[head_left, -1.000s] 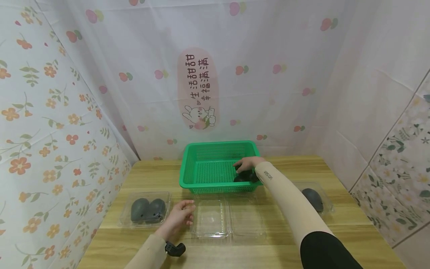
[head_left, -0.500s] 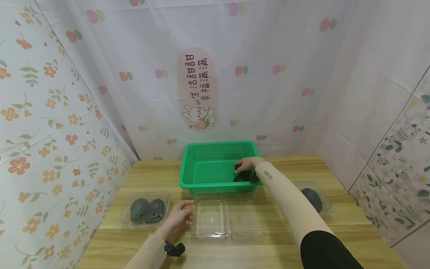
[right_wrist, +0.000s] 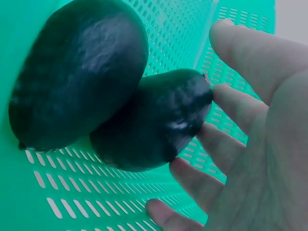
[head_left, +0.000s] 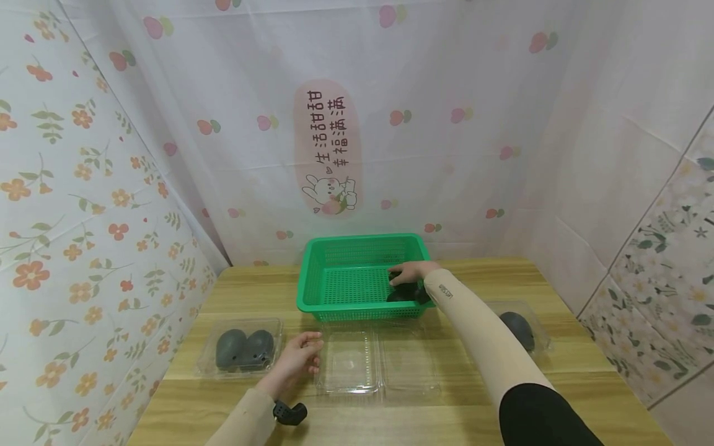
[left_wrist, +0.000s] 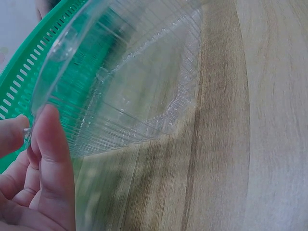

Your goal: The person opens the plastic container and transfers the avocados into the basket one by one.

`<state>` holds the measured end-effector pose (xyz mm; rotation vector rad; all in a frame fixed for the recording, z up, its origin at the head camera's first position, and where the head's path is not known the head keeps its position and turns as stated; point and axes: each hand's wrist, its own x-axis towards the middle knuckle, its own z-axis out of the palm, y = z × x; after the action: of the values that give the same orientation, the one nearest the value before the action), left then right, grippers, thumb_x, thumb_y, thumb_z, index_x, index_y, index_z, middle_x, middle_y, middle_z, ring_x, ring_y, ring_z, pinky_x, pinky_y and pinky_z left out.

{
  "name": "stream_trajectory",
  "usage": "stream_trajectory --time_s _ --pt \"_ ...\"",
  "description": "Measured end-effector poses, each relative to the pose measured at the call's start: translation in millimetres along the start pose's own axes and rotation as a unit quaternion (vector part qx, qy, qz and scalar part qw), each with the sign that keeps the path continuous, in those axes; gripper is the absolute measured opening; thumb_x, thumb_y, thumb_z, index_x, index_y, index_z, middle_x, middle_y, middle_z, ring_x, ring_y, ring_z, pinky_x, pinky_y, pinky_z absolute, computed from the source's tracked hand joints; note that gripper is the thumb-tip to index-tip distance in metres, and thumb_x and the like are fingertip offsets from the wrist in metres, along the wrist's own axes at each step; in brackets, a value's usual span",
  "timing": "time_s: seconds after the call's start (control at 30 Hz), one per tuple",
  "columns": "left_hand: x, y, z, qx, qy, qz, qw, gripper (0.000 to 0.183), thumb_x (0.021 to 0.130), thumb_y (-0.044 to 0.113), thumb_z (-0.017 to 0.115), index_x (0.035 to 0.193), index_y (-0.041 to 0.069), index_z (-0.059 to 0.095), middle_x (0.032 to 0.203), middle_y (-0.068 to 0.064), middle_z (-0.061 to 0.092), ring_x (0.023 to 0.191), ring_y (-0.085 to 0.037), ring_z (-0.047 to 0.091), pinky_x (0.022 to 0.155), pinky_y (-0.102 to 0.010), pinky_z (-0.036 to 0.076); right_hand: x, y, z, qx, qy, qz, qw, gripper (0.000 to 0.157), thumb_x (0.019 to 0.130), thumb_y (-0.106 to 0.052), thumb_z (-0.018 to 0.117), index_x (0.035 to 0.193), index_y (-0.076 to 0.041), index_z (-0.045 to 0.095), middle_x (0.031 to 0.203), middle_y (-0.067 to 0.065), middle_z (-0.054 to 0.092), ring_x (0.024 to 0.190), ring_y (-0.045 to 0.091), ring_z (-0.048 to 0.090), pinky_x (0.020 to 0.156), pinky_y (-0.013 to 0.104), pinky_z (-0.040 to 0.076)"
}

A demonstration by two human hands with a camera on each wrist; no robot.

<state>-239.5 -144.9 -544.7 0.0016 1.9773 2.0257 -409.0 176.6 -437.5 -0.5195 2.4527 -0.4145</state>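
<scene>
My left hand [head_left: 301,358] pinches the near-left rim of an opened clear plastic clamshell box [head_left: 352,365] between thumb and finger, as the left wrist view shows. Over the right end of the green basket [head_left: 334,308] reaches my right hand [head_left: 414,272]. Two dark green avocados lie there side by side. In the right wrist view the smaller avocado [right_wrist: 154,122] has my spread fingertips right at its end. The larger avocado [right_wrist: 82,72] rests beyond it against the basket wall. From the head camera the hand partly covers both.
A lidded clear box [head_left: 203,365] holding two avocados [head_left: 245,349] stands at the left. Another clear box [head_left: 543,334] with an avocado [head_left: 517,330] sits at the right, partly behind the right forearm. Behind the basket hangs a printed curtain [head_left: 446,155].
</scene>
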Motion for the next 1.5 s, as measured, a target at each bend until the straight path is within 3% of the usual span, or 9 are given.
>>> stream_trajectory --time_s 0.63,0.83,1.07,1.27,1.5 --pt "1.1 -1.7 0.7 -0.006 0.004 -0.005 1.0 0.047 0.099 0.014 0.056 0.135 -0.012 0.039 0.091 -0.009 0.051 0.065 -0.012 0.052 0.054 -0.025 0.05 -2.7 0.3 3.0 0.001 0.005 0.006 1.0 0.058 0.102 -0.036 0.048 0.152 -0.01 0.032 0.155 0.019 0.025 0.142 0.04 0.02 0.111 0.057 0.024" --pt "1.4 -1.9 0.6 -0.006 0.004 -0.003 1.0 0.047 0.099 0.014 0.056 0.135 -0.012 0.039 0.094 -0.01 0.052 0.065 -0.012 0.052 0.055 -0.025 0.05 -4.9 1.2 3.0 0.0 0.031 -0.002 1.0 0.056 0.102 -0.035 0.047 0.15 -0.009 0.036 0.154 0.018 0.028 0.141 0.04 0.023 0.11 0.057 0.026" --pt "1.0 -1.2 -0.4 -0.011 0.006 -0.003 0.9999 0.046 0.099 0.012 0.055 0.134 -0.012 0.039 0.095 -0.01 0.052 0.065 -0.011 0.052 0.056 -0.025 0.05 -18.4 2.0 0.4 0.017 0.091 -0.05 0.994 0.054 0.101 -0.033 0.049 0.147 -0.006 0.041 0.151 0.02 0.034 0.137 0.04 0.031 0.108 0.056 0.031" --pt "-0.4 0.2 -0.4 -0.01 0.008 -0.006 0.9999 0.046 0.098 0.013 0.056 0.135 -0.011 0.04 0.097 -0.011 0.052 0.065 -0.012 0.052 0.055 -0.025 0.051 -43.6 7.6 6.4 0.106 0.159 -0.098 0.977 0.053 0.1 -0.032 0.054 0.147 -0.011 0.042 0.149 0.018 0.037 0.134 0.042 0.036 0.103 0.057 0.036" --pt "-0.4 0.6 0.5 -0.009 0.006 -0.007 0.9999 0.046 0.099 0.013 0.056 0.134 -0.011 0.04 0.092 -0.007 0.049 0.065 -0.012 0.051 0.055 -0.026 0.05 -82.0 22.2 43.7 0.143 0.291 -0.155 0.933 0.05 0.098 -0.03 0.059 0.143 -0.01 0.047 0.145 0.016 0.043 0.128 0.04 0.044 0.1 0.06 0.039"
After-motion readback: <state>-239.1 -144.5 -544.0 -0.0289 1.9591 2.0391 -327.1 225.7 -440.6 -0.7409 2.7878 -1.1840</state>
